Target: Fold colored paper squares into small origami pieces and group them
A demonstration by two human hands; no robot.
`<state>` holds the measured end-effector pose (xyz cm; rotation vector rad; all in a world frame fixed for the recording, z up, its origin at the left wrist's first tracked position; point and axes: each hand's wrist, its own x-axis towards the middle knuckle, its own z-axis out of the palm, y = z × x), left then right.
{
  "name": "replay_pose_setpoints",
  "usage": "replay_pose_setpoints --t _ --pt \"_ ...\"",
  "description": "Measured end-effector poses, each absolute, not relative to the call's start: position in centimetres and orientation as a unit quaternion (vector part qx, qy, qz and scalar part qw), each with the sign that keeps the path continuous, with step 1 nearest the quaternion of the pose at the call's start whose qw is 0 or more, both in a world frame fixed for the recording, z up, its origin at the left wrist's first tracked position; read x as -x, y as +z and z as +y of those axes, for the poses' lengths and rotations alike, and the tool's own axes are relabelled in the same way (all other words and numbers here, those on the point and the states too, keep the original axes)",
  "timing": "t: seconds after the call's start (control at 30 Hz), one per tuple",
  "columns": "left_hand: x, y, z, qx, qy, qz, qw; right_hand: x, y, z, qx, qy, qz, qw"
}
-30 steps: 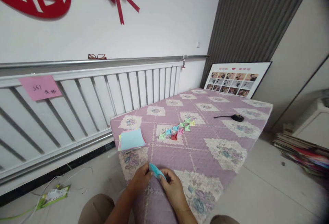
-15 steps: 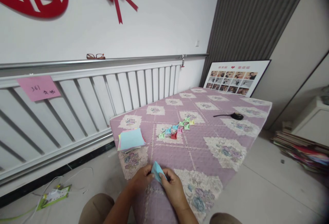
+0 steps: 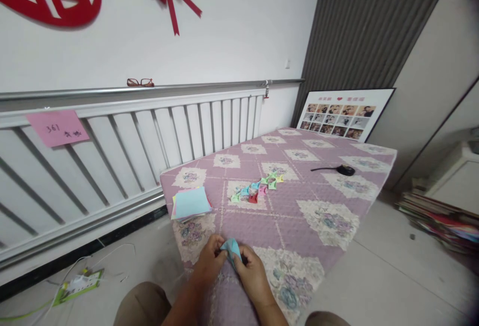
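Note:
A small folded sheet of light-blue paper [image 3: 231, 247] is pinched between my two hands, just above the near end of the table. My left hand [image 3: 211, 258] grips its left side with thumb and fingers. On the right side, my right hand [image 3: 251, 267] presses its thumb against the paper, the other fingers curled behind. Farther up the cloth lie several small folded paper pieces [image 3: 253, 198] in red, pink, green, blue and yellow. A stack of coloured square paper [image 3: 192, 203], light blue on top, rests at the table's left edge.
The table wears a purple flowered cloth [image 3: 258, 223]. A black round object with a strap [image 3: 345, 169] lies toward the right. Beyond the left edge stands a white radiator [image 3: 157, 131]; a power strip [image 3: 79, 286] with cables is on the floor. A photo board [image 3: 339, 114] leans at the far end.
The blue paper has gone from a tall pointed shape to a more bent, rounded one. My left hand has shifted slightly up and to the right around it.

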<state>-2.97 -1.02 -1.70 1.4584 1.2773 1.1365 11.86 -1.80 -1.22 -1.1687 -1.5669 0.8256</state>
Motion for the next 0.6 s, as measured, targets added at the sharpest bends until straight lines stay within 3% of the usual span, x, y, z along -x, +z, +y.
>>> replay_pose_setpoints --t 0.33,0.6 --pt "2.2 -0.8 -1.5 -0.631 0.493 0.545 0.248 -11.9 -1.0 -1.9 0.475 0.332 -0.645 0.498" --pt "1.5 0.4 -2.6 -0.663 0.450 0.512 0.310 -11.9 -1.2 -1.8 0.485 0.314 -0.634 0.514"
